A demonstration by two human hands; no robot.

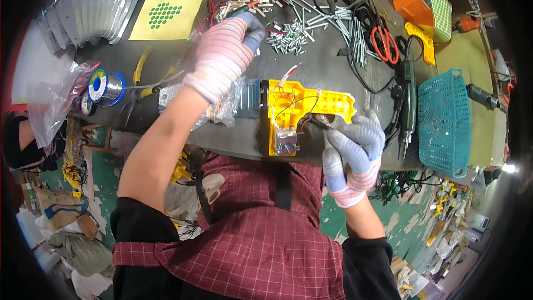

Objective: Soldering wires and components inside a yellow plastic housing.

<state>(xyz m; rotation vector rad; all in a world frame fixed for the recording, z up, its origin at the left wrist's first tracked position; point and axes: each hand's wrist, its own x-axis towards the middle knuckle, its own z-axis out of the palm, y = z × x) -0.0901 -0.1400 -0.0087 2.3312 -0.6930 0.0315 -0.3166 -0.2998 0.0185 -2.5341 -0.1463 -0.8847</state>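
Observation:
My left hand (225, 53), in a striped glove, reaches to the far part of the bench with its fingers curled; what they hold, if anything, is hidden. Just past the fingertips is a slim screwdriver (244, 8) with a green and orange handle. Close in front of me lies a yellow plastic housing half (284, 105) of a power tool, with wires and a metal part (286, 141) inside. My gloved right hand (355, 150) is beside its handle, fingers pinched on a thin black piece (318, 124); whether cord or tool, I cannot tell.
Small screws (288, 39) and long screws (316, 16) lie in piles. A solder spool (106, 87) and yellow-handled pliers (150, 90) are at the left. Rightward are red-handled scissors (384, 44), a dark electric screwdriver (408, 100) and a teal basket (444, 122).

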